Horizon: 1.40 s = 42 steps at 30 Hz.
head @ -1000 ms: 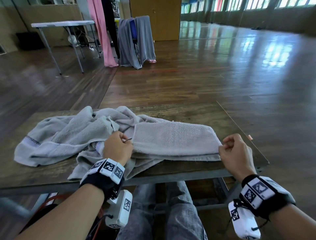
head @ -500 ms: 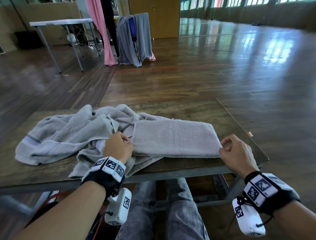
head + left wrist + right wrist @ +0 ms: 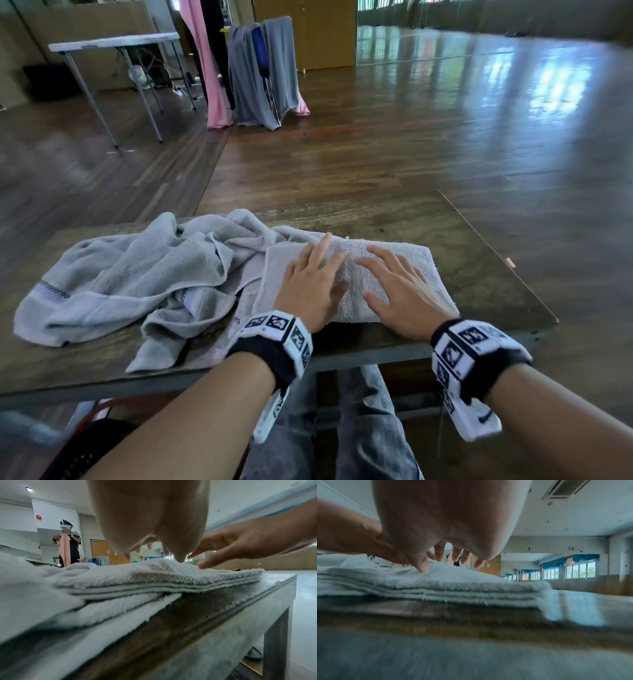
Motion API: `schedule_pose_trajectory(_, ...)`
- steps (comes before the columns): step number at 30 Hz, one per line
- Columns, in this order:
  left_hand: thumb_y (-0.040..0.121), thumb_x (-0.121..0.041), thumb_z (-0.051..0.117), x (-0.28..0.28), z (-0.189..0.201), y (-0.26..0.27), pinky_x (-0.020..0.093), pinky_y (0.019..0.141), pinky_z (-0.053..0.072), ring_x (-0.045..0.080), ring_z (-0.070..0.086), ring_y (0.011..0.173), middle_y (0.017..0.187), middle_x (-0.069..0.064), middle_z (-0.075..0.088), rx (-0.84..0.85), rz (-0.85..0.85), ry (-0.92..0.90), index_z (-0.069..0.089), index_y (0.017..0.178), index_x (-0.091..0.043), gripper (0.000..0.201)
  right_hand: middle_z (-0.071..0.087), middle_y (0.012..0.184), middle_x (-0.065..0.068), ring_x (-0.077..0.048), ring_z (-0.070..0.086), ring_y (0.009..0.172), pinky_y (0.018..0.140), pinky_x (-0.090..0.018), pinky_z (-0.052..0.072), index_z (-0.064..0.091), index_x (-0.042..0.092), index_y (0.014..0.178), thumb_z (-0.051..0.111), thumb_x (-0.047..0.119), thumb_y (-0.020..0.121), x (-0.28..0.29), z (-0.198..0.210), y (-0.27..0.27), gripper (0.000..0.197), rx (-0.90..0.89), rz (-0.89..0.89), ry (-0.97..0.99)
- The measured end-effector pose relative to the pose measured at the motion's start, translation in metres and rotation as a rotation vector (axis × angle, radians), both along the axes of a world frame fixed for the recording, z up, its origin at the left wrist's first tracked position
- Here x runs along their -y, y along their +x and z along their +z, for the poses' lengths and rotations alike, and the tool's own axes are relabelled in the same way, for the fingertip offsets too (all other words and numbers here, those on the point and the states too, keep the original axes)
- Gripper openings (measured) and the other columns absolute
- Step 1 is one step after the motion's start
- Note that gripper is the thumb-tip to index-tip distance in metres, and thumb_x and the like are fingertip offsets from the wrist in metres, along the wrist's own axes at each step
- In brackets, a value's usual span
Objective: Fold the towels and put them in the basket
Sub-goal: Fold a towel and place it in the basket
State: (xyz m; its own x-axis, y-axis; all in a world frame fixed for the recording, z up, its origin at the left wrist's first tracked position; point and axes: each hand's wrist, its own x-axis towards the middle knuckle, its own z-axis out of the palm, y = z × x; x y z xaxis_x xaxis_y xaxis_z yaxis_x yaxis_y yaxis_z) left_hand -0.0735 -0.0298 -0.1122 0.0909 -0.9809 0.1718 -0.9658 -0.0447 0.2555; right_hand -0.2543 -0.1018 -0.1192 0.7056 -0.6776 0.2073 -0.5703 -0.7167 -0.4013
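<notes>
A folded grey towel lies in several flat layers at the near right of the wooden table. My left hand and right hand rest side by side on top of it, palms down, fingers spread and straight. In the wrist views the fingertips touch the top layer. A crumpled grey towel with a dark patterned stripe lies to the left, and its edge runs under the folded one. No basket is in view.
The table's right edge runs close to the folded towel. Beyond lie a wooden floor, a white folding table, a rack draped with grey cloths, and a person holding a pink cloth.
Both hands have let go of the folded towel's near corners and moved inward onto its top, where they now lie flat. The head view has tilted down slightly.
</notes>
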Motion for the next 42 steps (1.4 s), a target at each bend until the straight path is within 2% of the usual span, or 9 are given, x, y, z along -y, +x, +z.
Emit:
schedule_pose_trajectory(3, 0.103, -0.051, 0.029, 0.025, -0.005, -0.005, 0.046, 0.121, 0.01, 0.018, -0.006, 0.154, 0.166, -0.008, -0.009, -0.023, 0.048, 0.055, 0.009, 0.158, -0.027, 0.064, 0.005, 0.167, 0.006, -0.018, 0.005, 0.154, 0.122, -0.043, 0.014, 0.022, 0.037, 0.154, 0.056, 0.036, 0.095, 0.023, 0.008, 0.025, 0.068, -0.023, 0.005, 0.055)
schedule_pose_trajectory(7, 0.1, -0.06, 0.015, 0.038, -0.021, -0.003, 0.041, 0.122, -0.004, 0.016, -0.013, 0.153, 0.165, -0.007, -0.018, -0.023, 0.122, 0.318, -0.012, 0.157, -0.024, 0.073, -0.022, 0.167, 0.005, -0.023, -0.019, 0.154, 0.122, -0.052, -0.003, 0.002, 0.044, 0.158, 0.06, 0.033, 0.091, 0.038, -0.008, 0.038, 0.09, -0.258, 0.029, 0.193)
schedule_pose_trajectory(9, 0.098, -0.064, 0.013, 0.038, -0.028, 0.0, 0.04, 0.122, -0.007, 0.014, -0.016, 0.152, 0.164, -0.007, -0.021, 0.01, 0.125, 0.342, -0.015, 0.156, -0.025, 0.075, -0.029, 0.164, 0.008, -0.02, -0.026, 0.152, 0.12, -0.053, -0.011, -0.007, 0.048, 0.156, 0.058, 0.038, 0.092, 0.041, -0.02, 0.037, 0.092, -0.299, 0.034, 0.214)
schedule_pose_trajectory(13, 0.096, -0.067, 0.013, 0.037, -0.035, 0.002, 0.04, 0.124, -0.005, 0.01, -0.014, 0.152, 0.164, -0.011, -0.017, 0.009, 0.138, 0.257, -0.014, 0.156, -0.031, 0.075, -0.038, 0.159, 0.015, -0.012, -0.033, 0.148, 0.113, -0.053, -0.024, -0.017, 0.056, 0.15, 0.053, 0.053, 0.09, 0.045, -0.028, 0.033, 0.093, -0.331, 0.033, 0.214)
schedule_pose_trajectory(19, 0.096, -0.063, 0.013, 0.031, -0.047, 0.003, 0.037, 0.123, -0.003, 0.011, -0.005, 0.153, 0.166, -0.012, -0.005, 0.0, 0.16, 0.088, -0.007, 0.156, -0.038, 0.068, -0.037, 0.159, 0.016, -0.012, -0.032, 0.148, 0.114, -0.056, -0.022, -0.025, 0.056, 0.147, 0.04, 0.07, 0.085, 0.035, -0.033, 0.033, 0.091, -0.326, -0.016, 0.132)
schedule_pose_trajectory(25, 0.095, -0.064, 0.013, 0.026, -0.05, 0.009, 0.034, 0.121, -0.007, 0.01, -0.004, 0.153, 0.166, -0.011, -0.002, -0.024, 0.196, 0.043, -0.005, 0.154, -0.047, 0.064, -0.034, 0.161, 0.014, -0.012, -0.03, 0.149, 0.12, -0.055, -0.017, -0.022, 0.045, 0.153, 0.02, 0.083, 0.083, 0.027, -0.032, 0.031, 0.09, -0.308, -0.05, 0.06)
schedule_pose_trajectory(33, 0.098, -0.06, 0.01, 0.025, -0.047, 0.015, 0.036, 0.122, -0.01, 0.009, -0.009, 0.152, 0.166, -0.011, -0.006, -0.014, 0.239, 0.08, -0.004, 0.154, -0.047, 0.059, -0.027, 0.164, 0.011, -0.014, -0.024, 0.152, 0.122, -0.051, -0.014, -0.019, 0.043, 0.155, 0.013, 0.085, 0.081, 0.021, -0.033, 0.028, 0.091, -0.293, -0.114, 0.013)
schedule_pose_trajectory(42, 0.095, -0.066, 0.008, 0.015, -0.042, 0.029, 0.041, 0.124, -0.008, 0.01, -0.014, 0.152, 0.166, -0.01, -0.012, 0.007, 0.276, 0.15, -0.005, 0.155, -0.044, 0.065, -0.021, 0.166, 0.012, -0.009, -0.019, 0.153, 0.124, -0.047, -0.011, -0.016, 0.045, 0.155, 0.011, 0.086, 0.083, 0.023, -0.035, 0.02, 0.087, -0.281, -0.2, 0.036)
